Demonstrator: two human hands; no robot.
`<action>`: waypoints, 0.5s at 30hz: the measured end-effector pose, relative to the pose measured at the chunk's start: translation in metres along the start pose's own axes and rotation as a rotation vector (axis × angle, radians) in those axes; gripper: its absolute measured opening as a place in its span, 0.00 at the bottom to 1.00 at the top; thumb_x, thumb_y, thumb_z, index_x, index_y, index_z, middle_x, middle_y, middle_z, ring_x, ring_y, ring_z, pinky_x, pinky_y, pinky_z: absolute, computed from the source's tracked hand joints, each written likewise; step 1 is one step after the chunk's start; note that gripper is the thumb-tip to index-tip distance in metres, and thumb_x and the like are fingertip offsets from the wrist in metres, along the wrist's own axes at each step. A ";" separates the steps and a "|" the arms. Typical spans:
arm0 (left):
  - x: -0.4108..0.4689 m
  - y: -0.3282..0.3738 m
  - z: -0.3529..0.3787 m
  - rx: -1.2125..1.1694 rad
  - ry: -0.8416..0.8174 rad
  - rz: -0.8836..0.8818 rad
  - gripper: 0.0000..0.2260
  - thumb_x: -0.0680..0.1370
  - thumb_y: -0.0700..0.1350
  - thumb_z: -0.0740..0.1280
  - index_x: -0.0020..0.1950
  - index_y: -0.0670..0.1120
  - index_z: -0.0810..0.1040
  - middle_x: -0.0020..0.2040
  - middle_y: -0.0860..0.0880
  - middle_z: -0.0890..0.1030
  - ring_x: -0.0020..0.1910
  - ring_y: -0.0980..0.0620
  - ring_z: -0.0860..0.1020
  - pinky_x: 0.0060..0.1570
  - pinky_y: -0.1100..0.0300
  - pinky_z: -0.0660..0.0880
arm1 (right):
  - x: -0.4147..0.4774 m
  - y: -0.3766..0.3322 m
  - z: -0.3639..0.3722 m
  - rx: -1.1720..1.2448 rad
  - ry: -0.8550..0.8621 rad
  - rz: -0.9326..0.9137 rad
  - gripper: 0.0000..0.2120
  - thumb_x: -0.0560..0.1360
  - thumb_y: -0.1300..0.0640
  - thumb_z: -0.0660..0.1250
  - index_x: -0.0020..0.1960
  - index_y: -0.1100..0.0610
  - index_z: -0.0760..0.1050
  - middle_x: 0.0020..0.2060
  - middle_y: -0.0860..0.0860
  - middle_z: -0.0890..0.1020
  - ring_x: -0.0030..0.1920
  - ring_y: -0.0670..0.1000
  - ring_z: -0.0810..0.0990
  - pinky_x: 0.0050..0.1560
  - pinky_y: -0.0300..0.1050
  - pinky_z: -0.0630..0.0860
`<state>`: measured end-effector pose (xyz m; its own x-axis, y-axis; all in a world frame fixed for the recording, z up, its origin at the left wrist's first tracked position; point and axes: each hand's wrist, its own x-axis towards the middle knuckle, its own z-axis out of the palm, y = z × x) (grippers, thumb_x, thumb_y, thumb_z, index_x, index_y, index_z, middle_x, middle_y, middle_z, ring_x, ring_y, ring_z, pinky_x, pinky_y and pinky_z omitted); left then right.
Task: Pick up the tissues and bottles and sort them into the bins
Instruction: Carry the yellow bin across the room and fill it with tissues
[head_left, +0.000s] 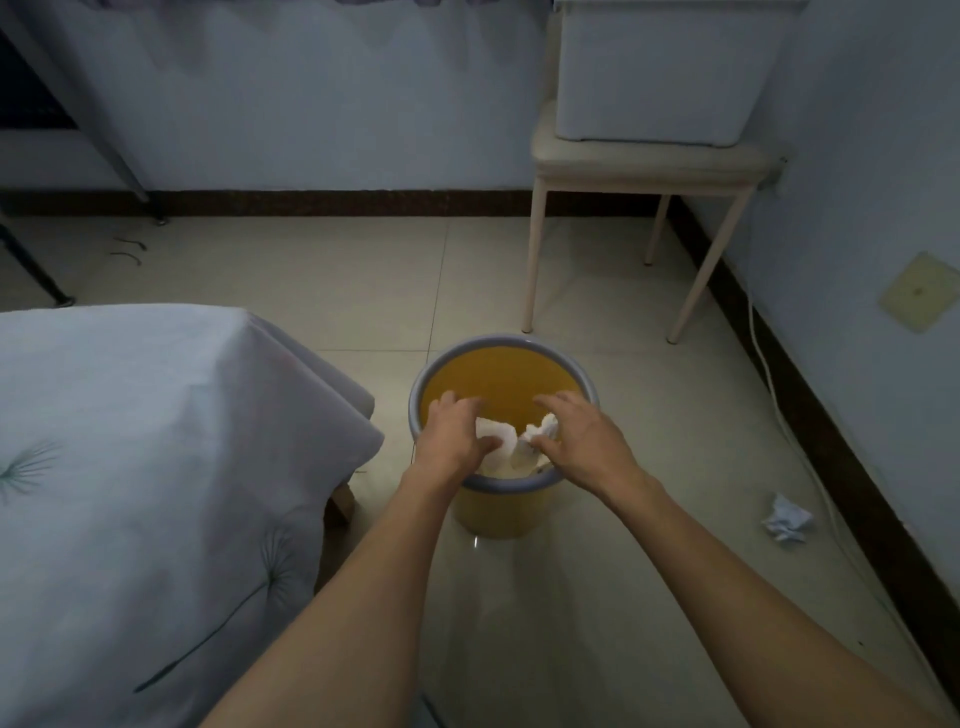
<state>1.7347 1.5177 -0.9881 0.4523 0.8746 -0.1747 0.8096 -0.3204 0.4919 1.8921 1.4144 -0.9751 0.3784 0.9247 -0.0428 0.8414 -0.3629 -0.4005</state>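
A round yellow bin with a grey rim stands on the tiled floor in front of me. Both my hands hang over its mouth. My left hand pinches a crumpled white tissue between thumb and fingers. My right hand grips a second white tissue the same way. The two tissues nearly touch above the bin's near rim. More white paper shows inside the bin below them. Another crumpled tissue lies on the floor to the right, near the wall. No bottle is in view.
A bed with a pale patterned cover fills the left side, its corner close to the bin. A cream stool carrying a white plastic box stands behind the bin. A white cable runs along the dark skirting at the right wall.
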 end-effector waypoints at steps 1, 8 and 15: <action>0.000 0.000 0.000 0.007 -0.006 0.003 0.30 0.79 0.54 0.74 0.79 0.54 0.70 0.77 0.47 0.67 0.76 0.43 0.67 0.74 0.41 0.70 | -0.001 0.000 0.001 -0.014 -0.018 0.002 0.30 0.80 0.43 0.70 0.79 0.47 0.67 0.78 0.49 0.69 0.74 0.54 0.72 0.69 0.55 0.75; -0.007 0.026 -0.008 0.106 -0.005 0.131 0.36 0.78 0.61 0.73 0.83 0.58 0.63 0.85 0.47 0.57 0.83 0.42 0.56 0.78 0.39 0.62 | -0.014 -0.001 -0.017 -0.034 0.052 0.040 0.33 0.81 0.38 0.66 0.82 0.45 0.61 0.82 0.51 0.62 0.79 0.55 0.66 0.72 0.56 0.72; -0.041 0.108 -0.008 0.304 0.095 0.434 0.40 0.73 0.66 0.75 0.81 0.57 0.65 0.81 0.43 0.63 0.79 0.40 0.62 0.74 0.42 0.68 | -0.083 0.040 -0.046 0.134 0.217 0.281 0.31 0.82 0.43 0.67 0.82 0.47 0.62 0.82 0.55 0.60 0.80 0.58 0.60 0.75 0.57 0.67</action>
<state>1.8010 1.4504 -0.9212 0.7452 0.6627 0.0744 0.6337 -0.7384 0.2304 1.9122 1.3174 -0.9460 0.6722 0.7401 0.0216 0.6409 -0.5670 -0.5175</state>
